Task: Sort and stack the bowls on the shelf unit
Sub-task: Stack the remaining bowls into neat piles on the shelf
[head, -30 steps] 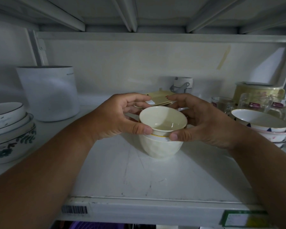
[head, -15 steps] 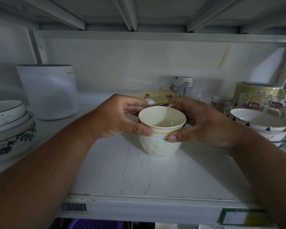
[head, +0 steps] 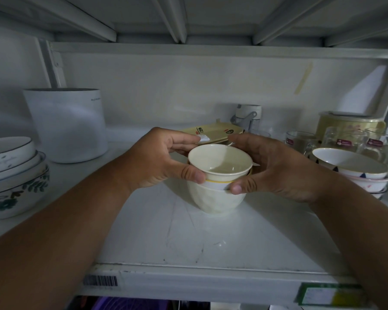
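**Both hands cup a nested stack of cream bowls at mid-shelf**

Both hands reach forward from the near edge, forearms angled inward so they meet at the middle of the shelf (head: pixel 143 238); the left hand (head: pixel 164 162) curls around the left side of the stack, thumb pressed on the near wall just under the top rim, fingers wrapped behind; the right hand (head: pixel 276 168) mirrors it on the right, thumb low on the near side, fingers arched over the far rim; each hand is closed on the stack, palms facing one another.

The top bowl (head: pixel 220 162) is cream, mouth up and tipped slightly toward the camera, its axis near vertical; it sits inside a yellow-rimmed bowl (head: pixel 215 184), of which only a white band and a thin yellow line show; that one nests in the bottom bowl (head: pixel 215 202), a cream faceted one standing upright on the shelf.

At the left edge a stack of patterned bowls (head: pixel 11 175) sits, with a leaf-printed one lowest; behind it stands a white canister (head: pixel 67 124), whose contents cannot be seen; behind the hands lies a flat yellow tray (head: pixel 211 132) and a small white flask (head: pixel 248 116); to the right a second bowl stack (head: pixel 349 168) stands in front of glass mugs (head: pixel 343 139) with red labels and a yellow lidded pot (head: pixel 349 124).
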